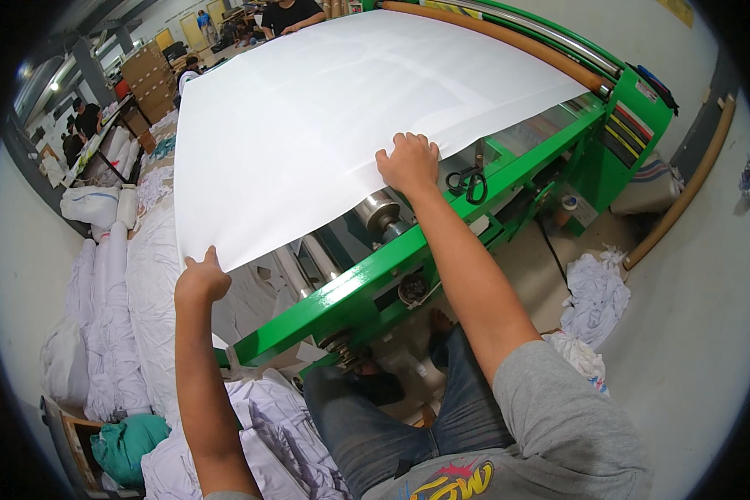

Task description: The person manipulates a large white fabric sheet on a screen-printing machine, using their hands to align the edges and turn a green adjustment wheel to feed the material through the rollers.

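A broad white sheet (308, 108) lies spread over a green-framed roller machine (325, 302). My left hand (202, 277) grips the sheet's near left corner, the index finger extended along it. Farther right, my right hand (411, 164) is closed at the near edge, its fingers curled over the sheet; the thumb side is partly hidden. Just right of that hand, black-handled scissors (468, 183) rest on the green frame. Below the sheet's edge a metal roller end (378, 212) shows.
A brown roller (508, 42) runs along the machine's far side. White cloth heaps (267, 433) lie near my legs, with wrapped rolls (100, 325) at left. A cardboard tube (683, 183) leans at right. Another person (290, 15) stands beyond the sheet's far end.
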